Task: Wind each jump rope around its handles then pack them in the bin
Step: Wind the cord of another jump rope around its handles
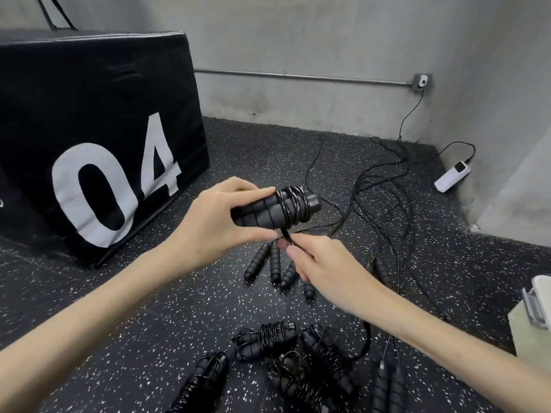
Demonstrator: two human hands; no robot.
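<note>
— Hands first: what are we holding?

— Our left hand (pixel 217 222) is closed around a pair of handles (pixel 268 211) held side by side, their cap ends pointing to three o'clock. Our right hand (pixel 322 263), just below at five o'clock, pinches the cord (pixel 287 235) between thumb and fingertips. Several turns already sit near the caps.

— So how do we wind it well?

— We keep the left grip firm so the two handles stay parallel, and we feed the cord with steady tension, laying each turn beside the last instead of stacking them at one end. We judge slack would let the coils slide off over the caps.

— And the loose length?

— It trails away to the tangle of cords (pixel 378 192) on the floor at two o'clock, so we should watch for snags among the others.

— What else is around us?

— Loose handles (pixel 272 263) lie directly beneath our hands; wound bundles (pixel 265 338) sit at six o'clock, nearest us. A black padded box (pixel 89 129) stands at ten o'clock.

— The bin?

— Possibly the pale container (pixel 533 317) at four o'clock; we cannot tell.
</note>
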